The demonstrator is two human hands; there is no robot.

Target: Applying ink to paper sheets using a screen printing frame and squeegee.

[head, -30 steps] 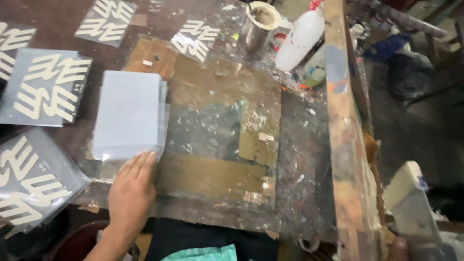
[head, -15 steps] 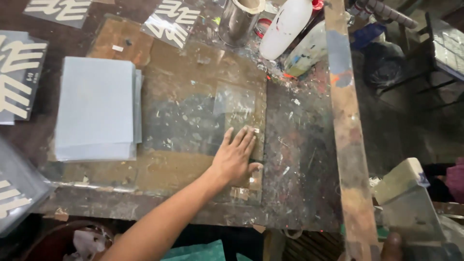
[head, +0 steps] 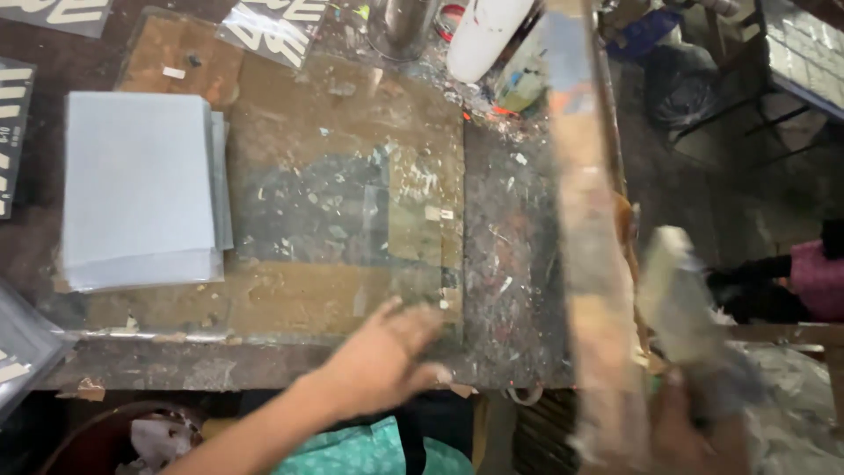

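My left hand (head: 387,352) is blurred, with its fingers spread and nothing in it. It hovers over the near edge of a paint-stained glass plate (head: 352,202) that lies on the worktable. At the bottom right my right hand (head: 681,422) grips the lower end of a pale, blurred tool (head: 686,299) beside a paint-smeared wooden rail (head: 585,220). To the left of the plate rests a stack of pale blue sheets (head: 141,185), apart from both hands.
Dark sheets with white printed shapes lie at the top (head: 264,26), the left edge (head: 9,132) and the bottom left (head: 18,352). A metal can (head: 400,26) and a white bottle (head: 483,35) stand at the back. A bin (head: 132,440) sits under the table.
My left hand has slid from the left side across the glass plate and pulled back to its near edge. The pale tool in my right hand has come up higher into view.
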